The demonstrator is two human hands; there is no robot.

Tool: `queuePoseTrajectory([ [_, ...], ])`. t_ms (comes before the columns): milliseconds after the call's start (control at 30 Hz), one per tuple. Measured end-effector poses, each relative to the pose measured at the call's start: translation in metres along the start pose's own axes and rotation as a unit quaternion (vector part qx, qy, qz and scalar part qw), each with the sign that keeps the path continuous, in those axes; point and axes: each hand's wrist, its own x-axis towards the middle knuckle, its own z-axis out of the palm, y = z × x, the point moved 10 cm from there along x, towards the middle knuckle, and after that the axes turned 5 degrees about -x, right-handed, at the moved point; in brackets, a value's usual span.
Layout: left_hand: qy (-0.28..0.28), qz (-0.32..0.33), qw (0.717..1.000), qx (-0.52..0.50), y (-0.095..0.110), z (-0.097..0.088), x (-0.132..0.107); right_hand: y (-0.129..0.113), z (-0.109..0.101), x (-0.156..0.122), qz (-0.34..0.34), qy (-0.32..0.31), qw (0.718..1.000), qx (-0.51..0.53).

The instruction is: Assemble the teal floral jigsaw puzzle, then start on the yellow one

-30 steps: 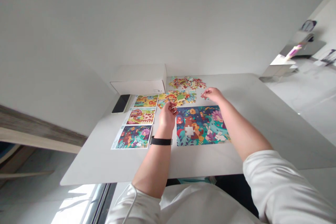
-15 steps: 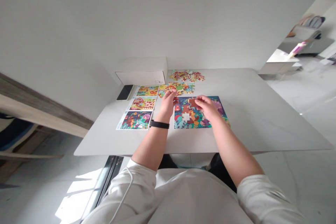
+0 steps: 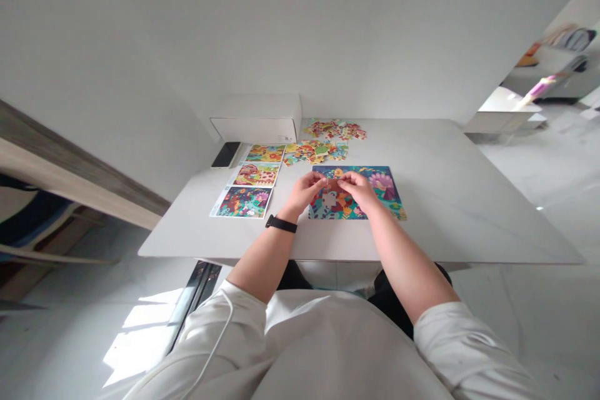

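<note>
A colourful jigsaw puzzle lies on the table in front of me, mostly assembled, with a pale gap left of its middle. Over its upper left part, my right hand pinches a brown puzzle piece by its right side. My left hand is closed at the left side of that brown piece, thumb and fingers together. Whether the left fingers grip this piece or another small one is hidden. A black band circles my left wrist.
Left of the puzzle lie three picture sheets in a column and a phone. Behind stand a white box and two piles of loose pieces, a nearer pile and a farther pile by the wall.
My right hand has carried the brown piece left and toward me. My left hand has come down toward the puzzle, so the two hands are closer together. The view has shifted slightly.
</note>
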Motion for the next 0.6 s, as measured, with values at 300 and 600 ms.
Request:
queuePoseTrajectory([
  [300, -0.032, 0.027, 0.997, 0.061, 0.0046, 0.0107, -0.0012, -0.0027, 0.0037, -0.0011, -0.007, -0.023, 1.0, 0.003],
  [600, -0.023, 0.022, 0.999, 0.04, 0.0059, 0.0095, 0.0008, -0.0034, 0.005, -0.0024, -0.005, -0.027, 0.999, -0.02],
])
